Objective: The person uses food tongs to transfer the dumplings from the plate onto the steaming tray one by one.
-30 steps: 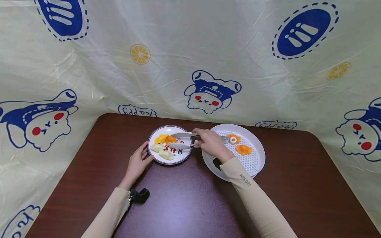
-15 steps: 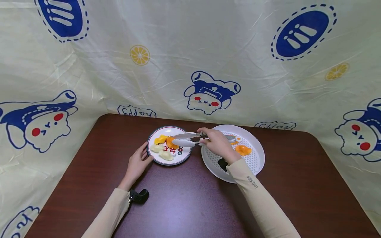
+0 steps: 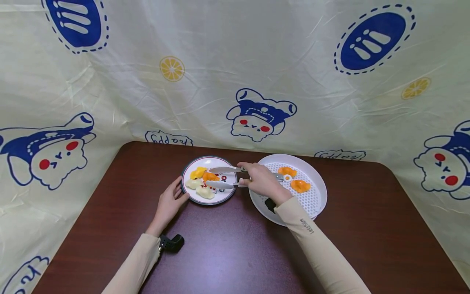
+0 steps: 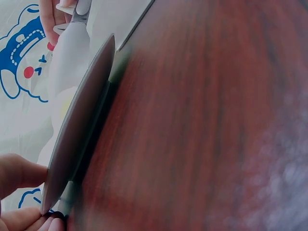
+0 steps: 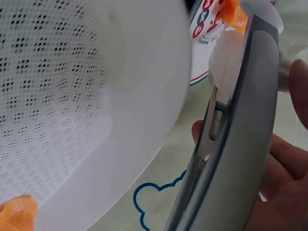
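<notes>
My left hand (image 3: 169, 206) grips the left rim of a small white plate (image 3: 220, 199) with a dark edge. In the left wrist view its thumb and fingers pinch the tilted-looking plate (image 4: 79, 134). My right hand (image 3: 262, 179) holds metal tongs (image 5: 255, 120) with whitish tips. The tongs' two arms are spread over the plate, either side of an orange dumpling-shaped piece (image 3: 211, 176). Beside that piece lie a yellow one (image 3: 198, 172) and two whitish ones, the nearer white piece (image 3: 205, 192) lying lowest.
Right of the plate stands a round white perforated basket (image 3: 320, 192), partly under my right forearm. Two orange dumpling-shaped pieces lie in it, one orange piece (image 3: 300, 186) nearer. Behind the brown table (image 3: 227, 253) hangs a printed sheet (image 3: 205, 110).
The tongs, closer together around the orange piece half a second ago, have spread apart. The orange piece sits lower on the plate. My left hand stays at the rim.
</notes>
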Available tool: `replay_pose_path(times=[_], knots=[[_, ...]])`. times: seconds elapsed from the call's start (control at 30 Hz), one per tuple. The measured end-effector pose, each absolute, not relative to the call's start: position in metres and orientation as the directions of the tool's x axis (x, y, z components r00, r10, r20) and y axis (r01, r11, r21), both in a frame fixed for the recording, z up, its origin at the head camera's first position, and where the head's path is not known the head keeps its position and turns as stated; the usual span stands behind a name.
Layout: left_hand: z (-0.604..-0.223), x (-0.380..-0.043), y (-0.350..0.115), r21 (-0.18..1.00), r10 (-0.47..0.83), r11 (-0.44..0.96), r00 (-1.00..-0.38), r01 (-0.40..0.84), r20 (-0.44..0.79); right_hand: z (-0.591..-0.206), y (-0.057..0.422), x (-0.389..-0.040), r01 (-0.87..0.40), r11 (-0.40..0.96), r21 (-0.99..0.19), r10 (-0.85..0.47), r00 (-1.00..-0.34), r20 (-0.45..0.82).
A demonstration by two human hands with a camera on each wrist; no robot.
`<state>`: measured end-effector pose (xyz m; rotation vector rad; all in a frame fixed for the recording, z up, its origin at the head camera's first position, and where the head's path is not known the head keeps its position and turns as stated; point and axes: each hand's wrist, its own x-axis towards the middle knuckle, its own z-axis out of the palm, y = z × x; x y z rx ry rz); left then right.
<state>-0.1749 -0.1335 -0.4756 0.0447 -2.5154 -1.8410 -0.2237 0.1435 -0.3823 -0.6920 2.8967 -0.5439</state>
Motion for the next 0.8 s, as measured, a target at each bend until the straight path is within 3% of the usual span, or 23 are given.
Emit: replay_pose_path(times=[0.27, 0.8], knots=[[-0.476, -0.175, -0.133, 0.952, -0.036, 0.304, -0.999, -0.027, -0.017, -0.385, 0.136, -0.225, -0.435, 0.842, -0.319, -0.471, -0.881, -0.044], [-0.476, -0.174, -0.134, 0.952, -0.036, 0.306, -0.999, -0.022, -0.012, -0.375, 0.156, -0.225, -0.447, 0.812, -0.375, -0.457, -0.887, 0.070]])
